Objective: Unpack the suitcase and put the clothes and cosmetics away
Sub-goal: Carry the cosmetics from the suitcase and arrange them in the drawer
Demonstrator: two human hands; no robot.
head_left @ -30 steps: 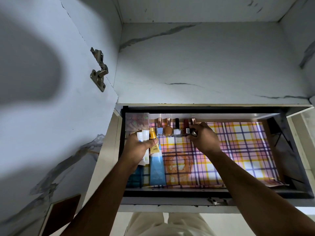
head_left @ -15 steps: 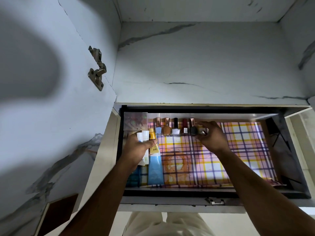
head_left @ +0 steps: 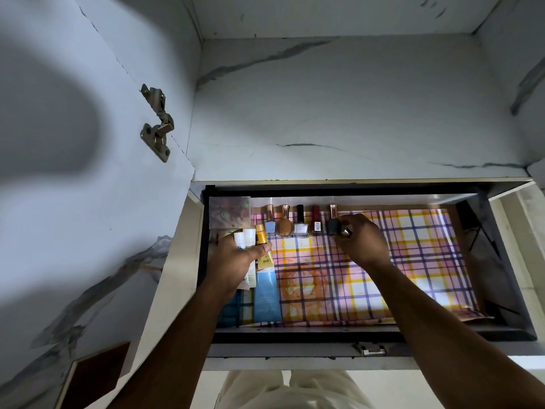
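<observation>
The right hand [head_left: 361, 243] pinches a small dark bottle [head_left: 345, 231] to stand beside the nail polish row [head_left: 295, 224], while the left hand [head_left: 236, 261] grips tubes [head_left: 247, 237] to place next

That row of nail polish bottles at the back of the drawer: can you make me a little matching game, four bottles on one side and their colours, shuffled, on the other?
Bottles, counted from the left end of the row in the drawer:
1. first bottle
2. second bottle
3. fourth bottle
4. fifth bottle, beside the right hand

Colours:
A. dark red
B. light blue
C. near-black
D. bronze-brown

Pairs: 1-B, 2-D, 3-A, 4-C
</observation>
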